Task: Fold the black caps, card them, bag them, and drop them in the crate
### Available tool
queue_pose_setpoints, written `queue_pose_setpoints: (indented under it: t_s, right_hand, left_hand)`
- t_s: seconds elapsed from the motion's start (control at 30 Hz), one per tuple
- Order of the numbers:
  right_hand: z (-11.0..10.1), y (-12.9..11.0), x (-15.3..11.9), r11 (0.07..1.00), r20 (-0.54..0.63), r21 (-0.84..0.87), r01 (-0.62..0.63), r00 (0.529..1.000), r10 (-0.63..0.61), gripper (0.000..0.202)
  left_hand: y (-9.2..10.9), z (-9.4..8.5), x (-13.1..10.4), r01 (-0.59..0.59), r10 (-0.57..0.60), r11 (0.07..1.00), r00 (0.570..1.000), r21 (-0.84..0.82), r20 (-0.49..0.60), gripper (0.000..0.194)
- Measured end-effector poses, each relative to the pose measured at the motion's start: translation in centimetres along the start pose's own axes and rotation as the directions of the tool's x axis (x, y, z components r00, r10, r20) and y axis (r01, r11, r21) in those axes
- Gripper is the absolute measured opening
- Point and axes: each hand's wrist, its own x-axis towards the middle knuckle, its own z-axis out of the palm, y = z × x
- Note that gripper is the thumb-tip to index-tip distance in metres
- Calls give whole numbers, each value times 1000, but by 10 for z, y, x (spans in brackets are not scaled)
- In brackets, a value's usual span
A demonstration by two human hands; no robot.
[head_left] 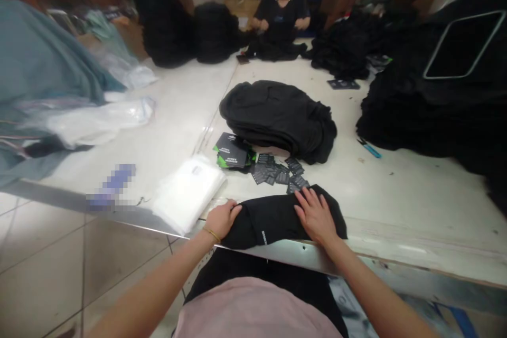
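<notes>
A folded black garment [273, 216] with small light lettering lies along the table's front edge. My left hand [222, 217] is closed on its left end, thumb on top. On the garment's right part my right hand [317, 215] lies flat with its fingers spread. Just beyond the garment are scattered small black tags [273, 171] and a stack of black and green cards [232, 150]. A pile of folded black garments [277, 116] sits behind them. To the left of my left hand lies a stack of white plastic bags [190, 190].
Large black garment heaps [431, 111] stand at the right, with a blue cutter [369, 148] beside them. Grey-blue fabric [43, 58] and clear plastic [103, 121] cover the left. Across the table [400, 190], a person [282, 16] handles black fabric.
</notes>
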Motion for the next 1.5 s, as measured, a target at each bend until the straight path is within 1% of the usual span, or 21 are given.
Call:
queue_pose_setpoints:
  t_s: [0.07,0.2,0.3,0.37,0.47,0.53,0.6,0.7,0.73,0.8,0.87,0.9,0.97,1.03,1.1,1.17,1.23,1.27,1.37,1.43,1.5]
  right_hand:
    - [-1,2,-12,1000,53,-10,28,998,-27,41]
    - [-18,-24,-28,994,-98,85,76,993,-67,43]
    - [-28,-81,-44,887,-91,270,375,927,-364,46]
    - [-26,-117,-54,833,-23,370,412,900,-435,46]
    - [-20,-141,-68,786,34,585,199,963,-269,38]
    - [-20,-133,-75,609,136,787,-100,991,-13,33]
    - [-23,-114,-80,174,365,883,-436,870,332,27]
    - [-30,-84,-81,-435,677,734,-522,507,534,24]
    - [-32,-76,-81,-543,735,678,-496,434,521,24]
    - [-36,-66,-84,-642,811,584,-496,372,451,25]
    - [-42,-61,-92,-594,810,584,-553,341,478,33]
    - [-46,-60,-99,-456,734,655,-603,364,573,38]
    - [-52,-59,-113,36,426,763,-646,544,723,49]
    - [-55,-59,-125,544,143,682,-489,818,557,60]
    - [-53,-57,-129,770,114,583,-258,965,237,62]
    - [-49,-52,-126,770,180,605,-203,977,116,52]
    - [-47,-44,-119,579,283,718,-386,922,263,40]
    - [-47,-40,-114,364,381,773,-520,839,389,35]
    - [-50,-33,-97,-377,734,659,-651,447,511,20]
    - [-53,-32,-88,-562,829,550,-619,324,455,16]
    - [-57,-34,-82,-577,842,533,-619,316,438,19]
  left_hand:
    - [-8,-3,-4,12,-13,1000,1000,20,23,39]
    - [-7,-24,-6,-24,24,997,1000,-67,-13,33]
    - [24,-33,10,-240,226,947,970,-213,-91,27]
    - [53,-30,29,-403,409,866,911,-295,-41,25]
    - [83,-17,52,-517,565,806,817,-289,113,26]
    - [87,-9,56,-541,591,802,779,-251,211,30]
    - [80,-4,52,-574,624,781,736,-246,263,36]
    - [66,3,36,-606,645,764,728,-224,230,40]
    - [64,6,31,-590,625,780,753,-210,206,38]
    - [66,16,21,-508,533,844,832,-173,155,32]
    - [72,26,13,-427,438,894,897,-136,64,30]
    - [77,31,11,-419,422,900,907,-121,0,31]
    - [87,35,9,-501,490,860,864,-95,-116,40]
    - [97,33,13,-671,663,738,741,-68,-110,55]
    - [106,26,23,-777,781,622,624,-90,16,60]
    - [111,17,35,-758,777,630,615,-171,137,51]
    - [112,9,46,-648,703,709,681,-279,205,37]
    - [112,6,50,-590,670,736,706,-332,229,38]
    - [114,10,55,-480,580,804,763,-351,285,52]
    - [122,21,55,-409,448,892,859,-192,249,51]
    - [132,34,52,-302,303,953,942,-31,145,49]
